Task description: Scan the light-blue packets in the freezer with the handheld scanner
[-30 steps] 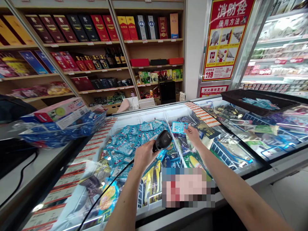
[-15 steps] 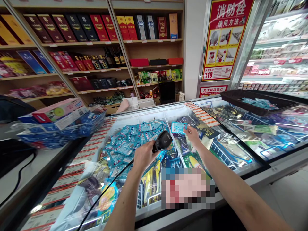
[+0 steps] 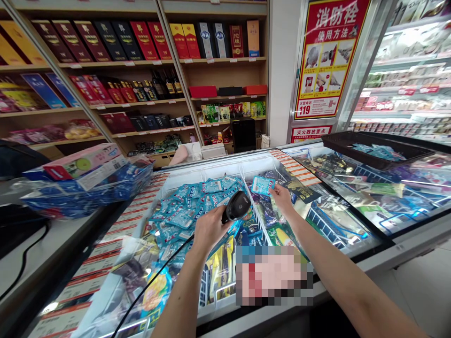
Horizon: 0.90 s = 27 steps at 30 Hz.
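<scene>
My left hand [image 3: 210,229] is closed around the handle of a black corded barcode scanner [image 3: 238,205], its head pointing up and to the right. Between the fingertips of my right hand [image 3: 283,198] is a small blue packet [image 3: 261,185], held by its right edge with a white barcode panel facing me. The packet is to the upper right of the scanner, apart from it. Below and left of the scanner lies a large heap of similar blue packets [image 3: 181,216] on the chest freezer's glass top. The scanner's cable [image 3: 155,277] runs down past my left forearm.
Through the freezer glass show wire baskets with wrapped frozen goods [image 3: 220,270]. A black tray [image 3: 334,145] with several blue packets rests at the back right. Boxes and blue plastic packs [image 3: 88,183] are stacked at left. Shelves of boxed goods [image 3: 218,42] stand behind.
The blue packet in my right hand has tilted slightly, with its barcode side turned more toward view. My left hand and the scanner have hardly moved.
</scene>
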Motion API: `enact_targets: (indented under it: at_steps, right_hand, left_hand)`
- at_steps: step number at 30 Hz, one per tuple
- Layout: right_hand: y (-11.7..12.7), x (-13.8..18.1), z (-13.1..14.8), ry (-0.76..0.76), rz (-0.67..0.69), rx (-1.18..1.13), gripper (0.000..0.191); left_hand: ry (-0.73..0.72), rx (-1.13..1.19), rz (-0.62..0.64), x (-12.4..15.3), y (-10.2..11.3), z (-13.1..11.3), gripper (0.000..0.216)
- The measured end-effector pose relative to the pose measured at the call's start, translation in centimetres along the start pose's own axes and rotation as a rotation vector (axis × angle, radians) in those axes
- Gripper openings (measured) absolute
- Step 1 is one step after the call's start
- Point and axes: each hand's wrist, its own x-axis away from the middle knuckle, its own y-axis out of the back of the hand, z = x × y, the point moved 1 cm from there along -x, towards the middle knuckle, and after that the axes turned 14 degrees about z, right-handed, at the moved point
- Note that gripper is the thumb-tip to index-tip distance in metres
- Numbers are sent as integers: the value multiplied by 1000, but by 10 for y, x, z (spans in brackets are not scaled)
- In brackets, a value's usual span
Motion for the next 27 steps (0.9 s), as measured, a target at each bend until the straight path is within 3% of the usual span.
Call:
enact_targets:
  at_steps: [6,8,12,16,27]
  right_hand:
    - [3,-2,-5,-56,-124,-217,60]
    - [9,-2,-6,-64,-125,-214,55]
    - [30,-4,-5,-66,-199,45,39]
    - [47,-5,-4,-74,-264,273,35]
    - [54,-3,-14,-291,-257,538,38]
  left_hand:
    - [78,-26,-35,0,2,5,31]
    - [112,-35,-60,1,3,8,31]
    - [136,-59,-94,0,3,13,32]
    - [128,-71,-102,-1,1,18,32]
    - [173,-69,-137,0,0,19,30]
